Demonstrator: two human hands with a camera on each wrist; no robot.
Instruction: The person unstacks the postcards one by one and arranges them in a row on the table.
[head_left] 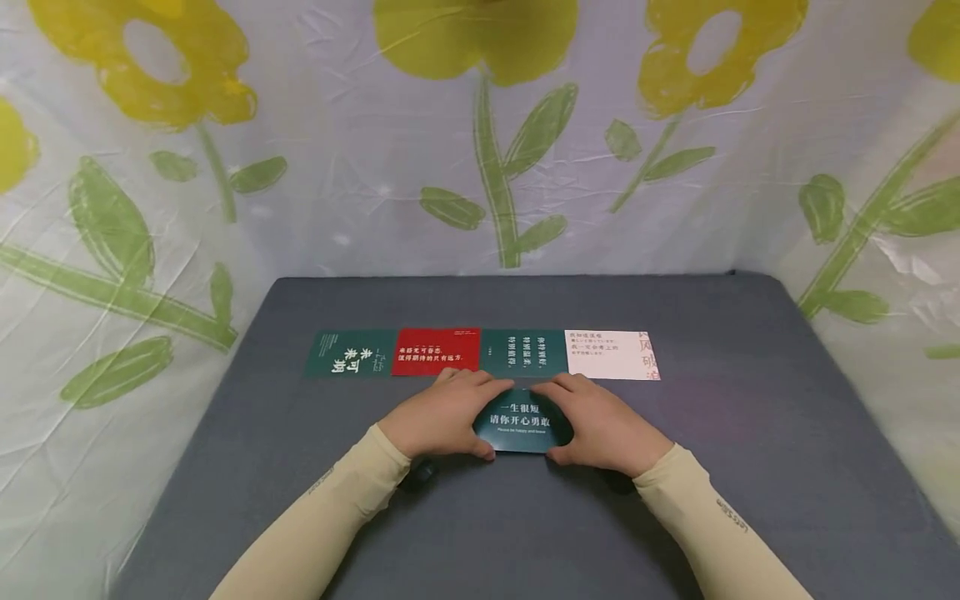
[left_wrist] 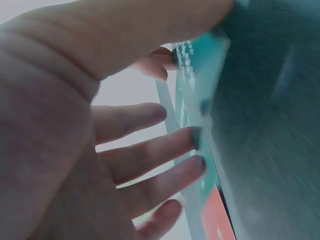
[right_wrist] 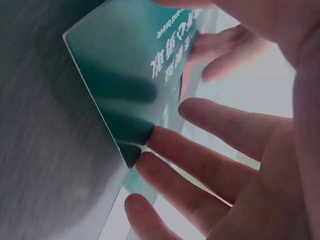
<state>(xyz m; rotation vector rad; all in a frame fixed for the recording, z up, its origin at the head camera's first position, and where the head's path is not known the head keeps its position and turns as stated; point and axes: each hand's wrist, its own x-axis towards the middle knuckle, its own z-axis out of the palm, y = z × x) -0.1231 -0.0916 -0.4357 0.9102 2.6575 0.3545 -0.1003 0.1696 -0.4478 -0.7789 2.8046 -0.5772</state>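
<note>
A dark teal card with white lettering lies between both hands, just in front of a row of cards. My left hand holds its left side, thumb at the near corner and fingertips toward the far edge. At its right side my right hand holds it the same way. The right wrist view shows fingertips right at the card's edge, and their shadows fall across its surface. In the left wrist view the thumb reaches the card's corner, while the other fingers spread along the far side.
Behind the hands, a row runs edge to edge: a green card, a red card, another green card and a white card. Everything lies on a grey tabletop. A flowered curtain hangs beyond the table's back edge and sides.
</note>
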